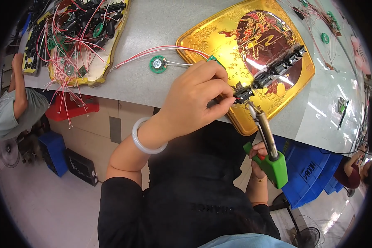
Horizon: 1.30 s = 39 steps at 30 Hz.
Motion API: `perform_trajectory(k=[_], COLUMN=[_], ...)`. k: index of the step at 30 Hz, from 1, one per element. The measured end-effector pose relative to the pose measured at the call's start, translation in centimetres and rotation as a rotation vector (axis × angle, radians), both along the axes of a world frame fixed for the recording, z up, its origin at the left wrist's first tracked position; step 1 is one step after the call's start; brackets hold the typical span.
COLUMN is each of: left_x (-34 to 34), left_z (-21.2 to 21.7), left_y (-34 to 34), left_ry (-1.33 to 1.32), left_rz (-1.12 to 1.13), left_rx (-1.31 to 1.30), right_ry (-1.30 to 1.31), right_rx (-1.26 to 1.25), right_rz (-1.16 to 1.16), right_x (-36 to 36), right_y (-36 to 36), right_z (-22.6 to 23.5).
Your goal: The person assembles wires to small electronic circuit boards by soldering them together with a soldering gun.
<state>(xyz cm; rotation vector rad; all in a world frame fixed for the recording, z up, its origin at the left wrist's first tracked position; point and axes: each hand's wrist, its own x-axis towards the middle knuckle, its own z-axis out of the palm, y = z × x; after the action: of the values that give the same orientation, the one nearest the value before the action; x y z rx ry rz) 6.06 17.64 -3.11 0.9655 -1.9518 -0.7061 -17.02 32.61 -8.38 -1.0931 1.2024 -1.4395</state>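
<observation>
Soldering iron (pixel 265 134), tip up-left (steeply), right hand (pixel 258 165)

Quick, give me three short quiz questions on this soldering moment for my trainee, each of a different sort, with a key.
1. True or false: the right hand holds a soldering iron with a green handle.
2. What does the left hand pinch? A) the round speaker B) a small black part C) the bracelet
3. Fill in: the black part lies over the edge of the gold ____.

Key: 1 true; 2 B; 3 tray.
</observation>
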Motion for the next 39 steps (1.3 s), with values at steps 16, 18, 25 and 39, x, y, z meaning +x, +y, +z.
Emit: perform_trajectory(k=[16, 18, 25, 39], left_x=[-0.6, -0.8, -1.0, -1.4], left_z=[0.8, 0.7, 1.0, 0.8], left_y=[0.2, 0.3, 0.4, 0.9], left_ry=[-0.024, -0.024, -0.023, 0.034], left_rz=[0.005, 0.01, 0.024, 0.048], left_rx=[0.021, 0.027, 0.06, 0.104], right_ry=[-0.369, -0.371, -0.375, -0.385], right_rx=[-0.141, -0.161, -0.199, -0.133], right_rz=[0.051, 0.06, 0.118, 0.107], right_x=[-1.0, -1.0, -0.8, -0.1], right_y=[-2.0, -2.5, -3.9, -4.7], right_z=[2.5, 2.8, 3.5, 4.6])
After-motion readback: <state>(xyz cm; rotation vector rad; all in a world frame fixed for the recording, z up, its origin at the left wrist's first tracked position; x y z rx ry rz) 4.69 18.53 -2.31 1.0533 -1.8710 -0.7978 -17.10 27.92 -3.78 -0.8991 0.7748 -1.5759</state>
